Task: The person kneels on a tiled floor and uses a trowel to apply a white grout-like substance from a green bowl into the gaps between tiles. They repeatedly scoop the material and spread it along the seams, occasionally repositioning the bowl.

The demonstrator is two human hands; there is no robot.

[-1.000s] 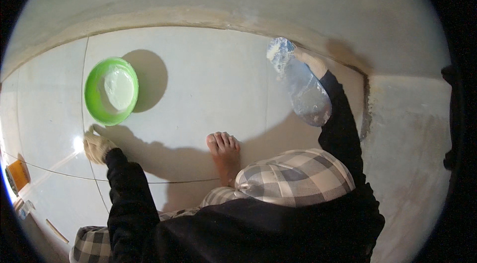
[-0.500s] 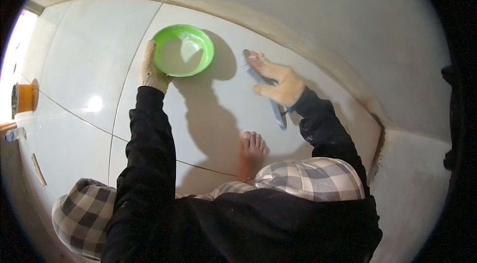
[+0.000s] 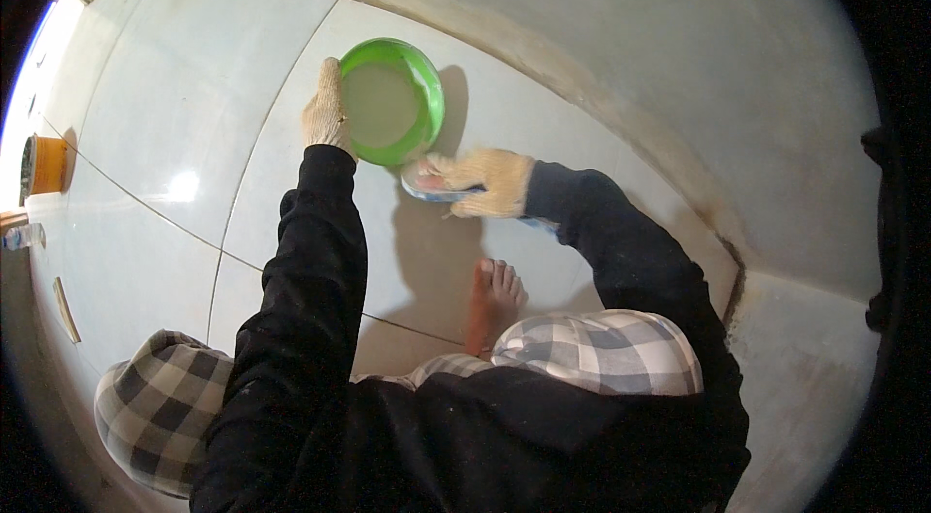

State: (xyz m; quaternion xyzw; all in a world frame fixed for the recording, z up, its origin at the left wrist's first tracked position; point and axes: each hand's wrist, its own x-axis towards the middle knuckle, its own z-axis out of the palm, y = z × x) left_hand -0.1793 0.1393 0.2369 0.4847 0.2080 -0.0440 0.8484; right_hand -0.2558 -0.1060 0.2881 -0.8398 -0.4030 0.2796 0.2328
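My left hand (image 3: 328, 112), in a cream knit glove, grips the left side of a green bowl (image 3: 431, 91). The bowl is tipped a little and holds a cloudy, pale liquid. In my gloved right hand (image 3: 493, 181) is a blue brush (image 3: 427, 191), its head close to the bowl's lower right rim. Motion blurs the brush head, and I cannot tell whether it touches the bowl. Part of the blue handle shows below the glove; the rest is hidden by the hand and sleeve.
Large pale floor tiles (image 3: 208, 57) meet a grey wall (image 3: 679, 57) along a stained edge. My bare foot (image 3: 497, 295) is on the floor. At far left are an orange tub (image 3: 48, 165), a clear bottle (image 3: 23, 237) and a thin strip (image 3: 67, 309).
My right hand has swung left with the brush, from the floor near the wall to the bowl's rim. My left hand has shifted the bowl slightly right, and its tilt has changed.
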